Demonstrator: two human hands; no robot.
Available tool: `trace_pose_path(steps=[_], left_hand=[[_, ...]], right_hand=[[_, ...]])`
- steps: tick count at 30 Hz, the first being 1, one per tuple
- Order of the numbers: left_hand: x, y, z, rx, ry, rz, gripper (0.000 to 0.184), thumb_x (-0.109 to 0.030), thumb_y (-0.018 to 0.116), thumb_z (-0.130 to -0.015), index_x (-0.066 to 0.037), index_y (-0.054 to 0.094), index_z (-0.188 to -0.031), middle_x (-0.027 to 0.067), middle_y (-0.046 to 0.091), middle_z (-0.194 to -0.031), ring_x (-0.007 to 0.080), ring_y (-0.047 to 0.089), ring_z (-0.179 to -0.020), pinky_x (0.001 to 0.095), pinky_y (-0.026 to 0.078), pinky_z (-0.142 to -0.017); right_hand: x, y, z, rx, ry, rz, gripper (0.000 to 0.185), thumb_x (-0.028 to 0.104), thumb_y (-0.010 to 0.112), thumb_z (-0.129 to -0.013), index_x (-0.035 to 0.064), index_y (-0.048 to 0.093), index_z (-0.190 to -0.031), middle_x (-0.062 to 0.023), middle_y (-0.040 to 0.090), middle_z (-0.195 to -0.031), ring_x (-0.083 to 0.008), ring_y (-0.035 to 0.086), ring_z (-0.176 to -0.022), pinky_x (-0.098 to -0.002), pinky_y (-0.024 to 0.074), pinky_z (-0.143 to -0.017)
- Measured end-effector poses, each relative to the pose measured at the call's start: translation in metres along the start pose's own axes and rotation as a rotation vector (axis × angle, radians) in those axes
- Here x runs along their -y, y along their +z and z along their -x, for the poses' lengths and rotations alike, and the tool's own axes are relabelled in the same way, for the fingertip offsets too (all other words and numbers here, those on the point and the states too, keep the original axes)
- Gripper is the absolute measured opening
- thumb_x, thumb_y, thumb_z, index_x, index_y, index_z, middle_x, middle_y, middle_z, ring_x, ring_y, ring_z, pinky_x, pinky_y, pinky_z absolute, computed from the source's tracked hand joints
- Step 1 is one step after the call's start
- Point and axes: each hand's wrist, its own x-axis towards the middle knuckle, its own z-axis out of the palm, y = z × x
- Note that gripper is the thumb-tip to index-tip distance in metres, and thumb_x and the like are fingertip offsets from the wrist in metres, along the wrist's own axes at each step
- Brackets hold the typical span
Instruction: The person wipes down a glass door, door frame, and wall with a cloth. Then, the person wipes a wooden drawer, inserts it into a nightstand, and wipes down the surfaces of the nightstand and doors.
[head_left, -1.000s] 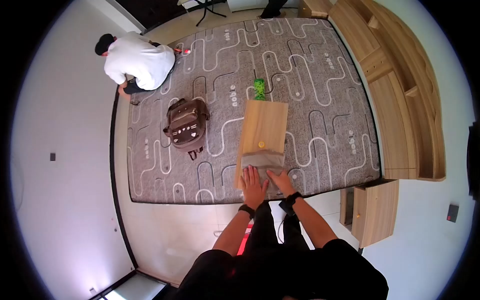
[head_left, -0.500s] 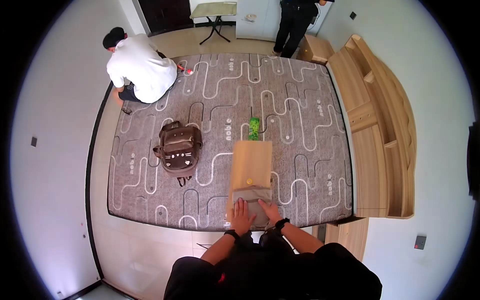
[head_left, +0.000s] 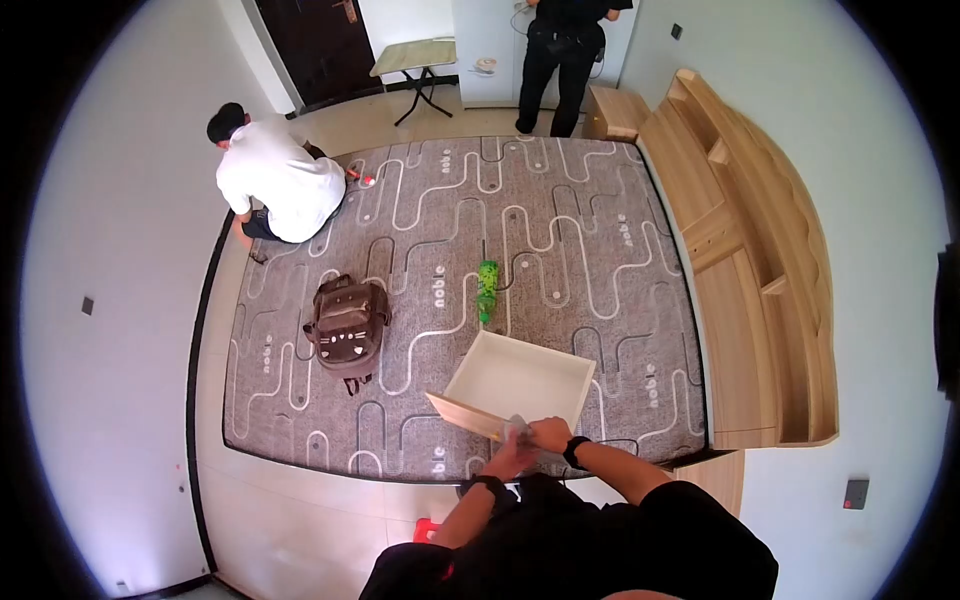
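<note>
A light wooden drawer [head_left: 520,375] lies on the mattress [head_left: 420,340] in front of me, its open side up and its pale inside showing. Its front panel [head_left: 465,414] faces left and toward me. Just over the drawer's near side, a bunched grey cloth [head_left: 516,428] is between my two hands. My right hand [head_left: 549,435] is closed on the cloth from the right. Below it, my left hand [head_left: 510,456] grips the cloth too, with its fingertips partly hidden.
A green bottle [head_left: 487,290] lies beyond the drawer, and a brown backpack [head_left: 348,330] to the left. A wooden headboard [head_left: 745,300] lines the right side. One person in white [head_left: 285,185] crouches at far left; another in black [head_left: 560,65] stands at the back, near a folding table [head_left: 415,57].
The drawer has turned from panel-up to open side up. The cloth, spread flat under both hands before, is now bunched between them. The view has shifted a little.
</note>
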Motion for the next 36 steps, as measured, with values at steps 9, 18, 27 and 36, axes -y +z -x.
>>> trace_pose_path(steps=[9, 18, 27, 36], left_hand=[[0.002, 0.054, -0.022, -0.085, 0.004, -0.447, 0.038, -0.027, 0.072, -0.081, -0.009, 0.057, -0.11, 0.0036, 0.059, -0.082, 0.0165, 0.057, -0.077, 0.0316, 0.048, -0.071], [-0.028, 0.03, 0.002, -0.303, 0.564, -1.376, 0.037, -0.012, 0.077, -0.063, -0.004, 0.066, -0.097, 0.0113, 0.066, -0.1, 0.027, 0.061, -0.096, 0.036, 0.048, -0.085], [-0.107, 0.064, 0.101, -0.251, 0.843, -1.703, 0.036, 0.0, 0.059, -0.074, -0.01, 0.064, -0.108, 0.0126, 0.062, -0.104, 0.0322, 0.058, -0.096, 0.0381, 0.048, -0.083], [-0.19, 0.07, 0.123, -0.183, 1.307, -1.608, 0.035, 0.011, 0.053, -0.075, -0.009, 0.067, -0.1, 0.0091, 0.064, -0.11, 0.0328, 0.057, -0.109, 0.0378, 0.046, -0.093]], right_hand=[[-0.07, 0.032, 0.046, 0.011, -0.013, -0.036, 0.021, 0.028, 0.052, -0.083, 0.0109, 0.062, -0.09, -0.0149, 0.066, -0.082, -0.0354, 0.064, -0.077, -0.0478, 0.0494, -0.068], [-0.03, -0.055, 0.098, -0.395, -0.013, -0.728, 0.045, 0.036, 0.061, -0.087, -0.0007, 0.054, -0.112, -0.0164, 0.063, -0.093, -0.0234, 0.062, -0.079, -0.0338, 0.0488, -0.068], [-0.038, -0.06, 0.068, 0.038, 0.095, -1.94, 0.034, 0.027, 0.058, -0.091, 0.0044, 0.052, -0.116, -0.0057, 0.057, -0.115, -0.0166, 0.052, -0.11, -0.0302, 0.0397, -0.095], [-0.1, -0.091, 0.059, -0.657, 0.065, -2.298, 0.025, 0.021, 0.055, -0.091, 0.0046, 0.056, -0.11, -0.0078, 0.061, -0.105, -0.0209, 0.059, -0.097, -0.033, 0.0492, -0.086]])
